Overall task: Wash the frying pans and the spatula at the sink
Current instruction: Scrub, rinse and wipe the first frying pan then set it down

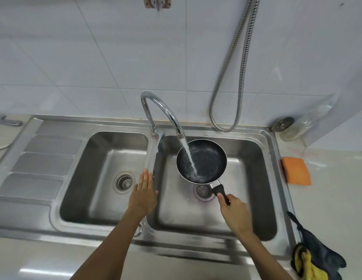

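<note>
Ribbed drainboard [40,164] at far left. Left basin [107,150]: drain strainer [125,181] visible at its floor. Left grip [143,194]: released, fingers straight and together, palm down above the divider between the basins; contact with the steel cannot be told. Faucet [166,110] arcs over to the right basin [246,178], water stream [191,158] running. Frying pan [208,158]: dark, held tilted above the right basin, stream striking its inside. Right grip [234,211]: clenched round the pan's handle [218,189]. Metal hose [236,77] hangs on the wall. On the desk [337,199], right of the sink: orange sponge [296,170], dark glove [317,251], yellow cloth [305,263].
</note>
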